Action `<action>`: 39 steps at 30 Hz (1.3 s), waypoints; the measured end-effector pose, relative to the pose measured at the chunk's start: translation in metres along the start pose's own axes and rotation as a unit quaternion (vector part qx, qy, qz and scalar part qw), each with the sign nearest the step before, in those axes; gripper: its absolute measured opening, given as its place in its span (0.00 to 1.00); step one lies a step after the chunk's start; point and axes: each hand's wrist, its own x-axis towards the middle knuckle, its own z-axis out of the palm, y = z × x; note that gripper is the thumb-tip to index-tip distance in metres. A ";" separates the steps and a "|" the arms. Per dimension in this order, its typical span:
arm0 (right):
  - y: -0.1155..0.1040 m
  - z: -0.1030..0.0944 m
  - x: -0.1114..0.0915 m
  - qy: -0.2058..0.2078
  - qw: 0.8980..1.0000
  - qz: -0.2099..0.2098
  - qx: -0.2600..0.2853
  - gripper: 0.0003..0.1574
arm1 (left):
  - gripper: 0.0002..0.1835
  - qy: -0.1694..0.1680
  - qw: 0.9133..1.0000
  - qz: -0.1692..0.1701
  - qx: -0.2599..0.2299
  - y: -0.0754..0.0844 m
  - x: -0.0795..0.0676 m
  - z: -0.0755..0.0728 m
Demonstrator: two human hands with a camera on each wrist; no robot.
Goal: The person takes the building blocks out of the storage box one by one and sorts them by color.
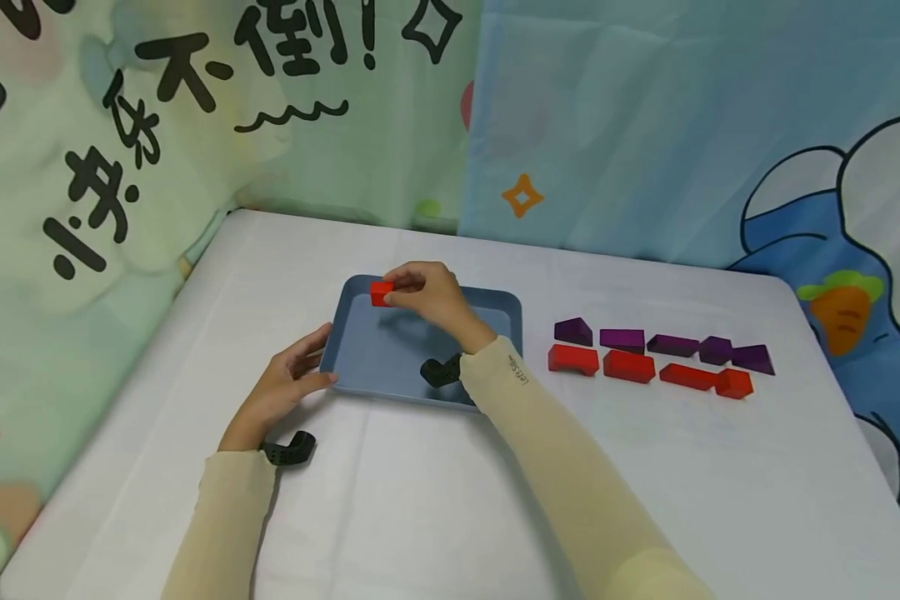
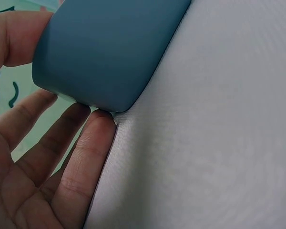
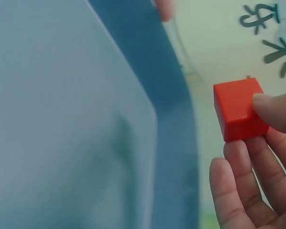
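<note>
My right hand (image 1: 438, 300) pinches a small red block (image 1: 380, 293) between thumb and fingers, over the far left part of a blue-grey tray (image 1: 390, 385). In the right wrist view the red block (image 3: 239, 110) shows a square face, with the thumb on one side and fingertips beneath. The left hand (image 1: 288, 379) is at the tray's left end, its thumb at the rim by the near corner and its fingers along the outer side. Up close in the left wrist view, fingertips (image 2: 102, 119) meet the wall of the tray (image 2: 109, 52).
Right of the tray stand two rows of blocks on the white table (image 1: 645, 475). Several purple blocks (image 1: 622, 339) form the back row and several red blocks (image 1: 628, 366) the front one. Printed cloth (image 1: 607, 125) hangs behind the table and along its left side.
</note>
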 end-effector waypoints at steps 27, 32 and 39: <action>0.052 -0.203 -0.190 0.105 0.984 0.073 -0.122 0.24 | 0.41 -0.019 0.999 -0.020 0.021 0.014 -0.015 0.010; 0.064 -0.235 -0.225 0.141 0.971 0.089 -0.172 0.24 | 0.42 -0.017 0.999 -0.024 0.022 0.017 -0.018 0.012; 0.078 -0.277 -0.259 0.179 0.945 0.139 -0.235 0.28 | 0.42 -0.016 0.999 -0.021 0.023 0.022 -0.021 0.015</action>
